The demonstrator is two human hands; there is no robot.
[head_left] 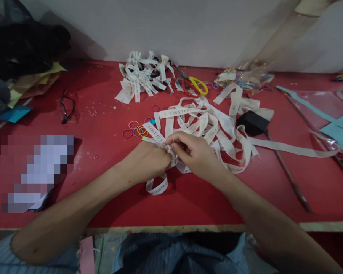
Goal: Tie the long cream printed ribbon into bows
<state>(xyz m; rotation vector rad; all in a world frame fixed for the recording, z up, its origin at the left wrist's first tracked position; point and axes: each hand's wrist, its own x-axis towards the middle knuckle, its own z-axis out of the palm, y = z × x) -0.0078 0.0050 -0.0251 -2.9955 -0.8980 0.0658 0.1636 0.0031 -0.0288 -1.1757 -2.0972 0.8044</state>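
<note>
My left hand (153, 160) is closed in a fist around a gathered white printed ribbon (152, 131). Bent fingers of my right hand (197, 152) pinch the same ribbon close to the left fist. One ribbon end with gold lettering sticks up past the hands, and a loop (159, 187) hangs below the left one. Exactly how the ribbon is folded between the fingers is hidden. Just beyond lies a loose heap of printed ribbon (205, 121). Several small coloured elastic bands (133, 125) lie beyond the left hand.
On the red table (103, 182) are a bunch of tied ribbon bows (144, 74), scissors (198, 85) with yellow and red handles, eyeglasses (67, 106) and a phone-like device (44, 171), blurred out. At right stand a black block (253, 122), a thin rod (288, 173) and plastic packets (254, 80).
</note>
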